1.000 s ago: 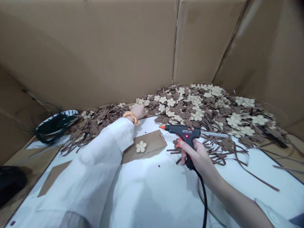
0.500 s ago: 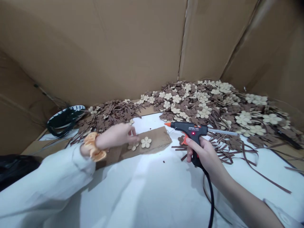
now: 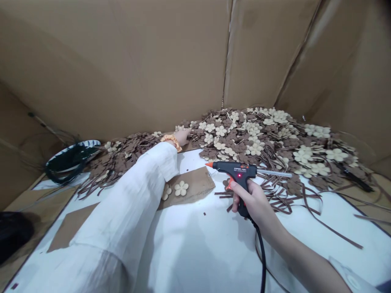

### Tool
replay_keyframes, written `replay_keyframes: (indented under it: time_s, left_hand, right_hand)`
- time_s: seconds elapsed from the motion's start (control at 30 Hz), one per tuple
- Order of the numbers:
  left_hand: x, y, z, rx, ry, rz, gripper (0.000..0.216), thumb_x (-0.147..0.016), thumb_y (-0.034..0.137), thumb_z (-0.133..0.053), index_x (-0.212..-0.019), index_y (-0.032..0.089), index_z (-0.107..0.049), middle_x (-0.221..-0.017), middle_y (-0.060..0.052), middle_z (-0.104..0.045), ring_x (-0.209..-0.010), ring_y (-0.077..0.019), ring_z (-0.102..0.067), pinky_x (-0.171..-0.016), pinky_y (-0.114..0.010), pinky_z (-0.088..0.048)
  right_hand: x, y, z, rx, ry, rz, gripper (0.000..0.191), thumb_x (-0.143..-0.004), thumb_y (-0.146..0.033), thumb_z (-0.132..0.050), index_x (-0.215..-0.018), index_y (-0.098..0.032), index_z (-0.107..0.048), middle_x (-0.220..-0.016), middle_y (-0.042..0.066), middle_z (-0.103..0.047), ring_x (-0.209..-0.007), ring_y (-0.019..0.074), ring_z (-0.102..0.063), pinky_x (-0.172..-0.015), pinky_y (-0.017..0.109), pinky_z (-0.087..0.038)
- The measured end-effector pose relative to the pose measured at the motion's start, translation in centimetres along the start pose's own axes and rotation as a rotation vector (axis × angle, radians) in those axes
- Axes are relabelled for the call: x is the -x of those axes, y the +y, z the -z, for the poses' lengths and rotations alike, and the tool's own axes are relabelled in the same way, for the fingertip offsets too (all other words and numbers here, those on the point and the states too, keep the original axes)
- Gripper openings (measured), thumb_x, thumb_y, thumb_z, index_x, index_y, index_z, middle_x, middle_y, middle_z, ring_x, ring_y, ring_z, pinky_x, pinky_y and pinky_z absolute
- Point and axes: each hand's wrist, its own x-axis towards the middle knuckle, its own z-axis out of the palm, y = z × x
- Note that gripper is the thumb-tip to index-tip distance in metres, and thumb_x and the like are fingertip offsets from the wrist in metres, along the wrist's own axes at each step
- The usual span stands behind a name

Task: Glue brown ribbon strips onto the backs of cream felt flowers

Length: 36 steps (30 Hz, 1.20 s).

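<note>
Nearest, a black cord (image 3: pixel 263 260) is running up from the bottom edge of the view to a glue gun (image 3: pixel 233 167), and a white sleeve (image 3: pixel 128 203) is stretching forward across the tabletop (image 3: pixel 189 244). The right hand (image 3: pixel 255 199) is gripping the glue gun by its handle, with a digit lying at the orange trigger; a red light is glowing on the body. The orange nozzle is pointing left, near the far right corner of a brown cardboard piece (image 3: pixel 198 183). On that cardboard, a cream flower (image 3: pixel 181 188) is lying flat, and a second flower (image 3: pixel 166 192) is lying just left of it, partly hidden behind the sleeve. Brown strips (image 3: pixel 332 226) are curling to the right of the gun. Farther off, the left hand (image 3: pixel 182 136), wearing an orange scrunchie (image 3: pixel 171 142), is reaching to the near edge of the flower pile (image 3: pixel 244 130); I cannot tell whether its fingers are holding anything. Behind everything, a cardboard wall (image 3: pixel 137 61) is standing.
</note>
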Motion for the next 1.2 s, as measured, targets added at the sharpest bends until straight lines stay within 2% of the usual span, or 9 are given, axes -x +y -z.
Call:
replay_keyframes:
  time_s: [0.2, 0.4, 0.5, 0.57, 0.7, 0.8, 0.9, 1.03, 1.2]
  left_hand:
    - [0.3, 0.6, -1.0, -0.011, 0.027, 0.095, 0.031, -0.087, 0.031, -0.053, -0.114, 0.015, -0.054, -0.114, -0.009, -0.057, -0.099, -0.0211, -0.058, -0.084, -0.042, -0.049]
    - [2.0, 0.2, 2.4, 0.082, 0.103, 0.104, 0.023, -0.087, 0.028, -0.052, -0.102, 0.014, -0.061, -0.100, -0.007, -0.064, -0.089, -0.0184, -0.060, -0.080, -0.035, -0.048]
    - [4.9, 0.6, 4.4, 0.139, 0.161, 0.064, 0.029, -0.084, 0.020, -0.046, -0.105, 0.011, -0.063, -0.091, -0.006, -0.067, -0.081, -0.0179, -0.061, -0.073, -0.028, -0.046]
    - [7.5, 1.6, 4.7, 0.173, 0.172, 0.004, 0.032, -0.082, 0.021, -0.044, -0.106, 0.013, -0.064, -0.082, -0.003, -0.068, -0.072, -0.0161, -0.060, -0.068, -0.025, -0.045]
    - [12.6, 4.6, 2.8, 0.217, 0.205, -0.174, 0.032, -0.082, 0.018, -0.042, -0.104, 0.014, -0.065, -0.088, -0.004, -0.069, -0.074, -0.0147, -0.060, -0.071, -0.023, -0.043]
    - [14.9, 6.2, 0.5, 0.092, 0.131, -0.392, 0.032, -0.084, 0.015, -0.040, -0.106, 0.016, -0.064, -0.088, -0.008, -0.068, -0.078, -0.0178, -0.061, -0.074, -0.027, -0.043]
    - [15.8, 6.5, -0.7, -0.066, 0.018, -0.512, 0.037, -0.085, 0.013, -0.040, -0.115, 0.021, -0.059, -0.084, -0.007, -0.067, -0.078, -0.0200, -0.061, -0.075, -0.031, -0.042]
    - [16.0, 5.6, 0.2, -0.012, 0.002, -0.482, 0.049, -0.084, 0.016, -0.043, -0.133, 0.020, -0.041, -0.089, -0.008, -0.067, -0.078, -0.0192, -0.063, -0.070, -0.026, -0.043]
    - [16.2, 3.5, 2.5, 0.240, -0.037, -0.363, 0.041, -0.084, 0.025, -0.048, -0.124, 0.016, -0.048, -0.103, -0.008, -0.067, -0.091, -0.0178, -0.063, -0.081, -0.026, -0.044]
  right_hand:
    - [0.5, -0.5, 0.1, 0.019, -0.002, -0.043, 0.033, -0.078, -0.050, -0.057, -0.075, -0.019, -0.048, -0.042, -0.005, -0.052, -0.044, 0.0111, -0.049, -0.050, 0.023, -0.039]
    - [0.8, -1.0, 0.2, 0.041, 0.004, -0.054, 0.032, -0.079, -0.049, -0.055, -0.073, -0.018, -0.049, -0.042, -0.004, -0.054, -0.045, 0.0108, -0.049, -0.048, 0.022, -0.036]
    - [0.9, -1.2, 0.2, 0.058, 0.018, -0.077, 0.032, -0.078, -0.049, -0.056, -0.072, -0.018, -0.049, -0.041, -0.003, -0.055, -0.044, 0.0103, -0.047, -0.046, 0.021, -0.033]
    - [0.9, -1.3, 0.2, 0.071, 0.018, -0.082, 0.032, -0.078, -0.048, -0.056, -0.071, -0.018, -0.050, -0.040, -0.002, -0.055, -0.044, 0.0101, -0.047, -0.046, 0.020, -0.033]
    - [0.8, -1.2, 0.2, 0.049, 0.019, -0.064, 0.031, -0.078, -0.047, -0.056, -0.070, -0.017, -0.051, -0.039, -0.002, -0.055, -0.043, 0.0101, -0.047, -0.046, 0.020, -0.034]
    - [0.7, -0.8, 0.2, 0.013, 0.022, -0.032, 0.031, -0.076, -0.047, -0.058, -0.068, -0.018, -0.050, -0.039, -0.003, -0.054, -0.040, 0.0104, -0.049, -0.045, 0.021, -0.035]
    - [0.6, -0.6, 0.2, -0.015, 0.028, -0.010, 0.033, -0.075, -0.047, -0.060, -0.065, -0.018, -0.049, -0.040, -0.004, -0.053, -0.039, 0.0103, -0.050, -0.044, 0.021, -0.034]
    - [0.5, -0.6, 0.2, -0.014, 0.027, -0.012, 0.034, -0.075, -0.048, -0.060, -0.063, -0.018, -0.048, -0.040, -0.003, -0.053, -0.039, 0.0100, -0.051, -0.043, 0.020, -0.034]
    - [0.5, -0.7, 0.2, -0.005, 0.046, -0.031, 0.035, -0.073, -0.049, -0.061, -0.063, -0.018, -0.049, -0.040, -0.003, -0.053, -0.036, 0.0090, -0.048, -0.039, 0.020, -0.030]
